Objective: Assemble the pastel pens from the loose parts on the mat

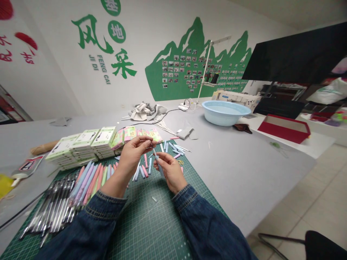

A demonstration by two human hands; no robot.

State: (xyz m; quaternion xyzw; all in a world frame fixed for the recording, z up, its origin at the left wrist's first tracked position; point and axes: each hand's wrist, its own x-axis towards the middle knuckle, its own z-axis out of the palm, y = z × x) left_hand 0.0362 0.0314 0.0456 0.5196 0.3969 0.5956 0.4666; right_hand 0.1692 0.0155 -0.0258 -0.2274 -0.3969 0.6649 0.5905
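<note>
My right hand (170,170) is closed around a pale blue pen barrel (158,161), held upright over the green cutting mat (151,224). My left hand (135,151) pinches the top end of that same pen from above. Both wrists are in denim sleeves. Pastel pen barrels (89,180) lie in a row left of my hands, and more loose pastel parts (173,148) are scattered just beyond them. A small clear piece (154,199) lies on the mat below my right hand.
Clear pens with dark refills (51,213) are piled at the mat's left. Stacks of white and green boxes (84,144) stand behind. Farther back are a blue basin (225,112), grey cloth (145,111), a red box (284,128) and a lamp stand (206,68).
</note>
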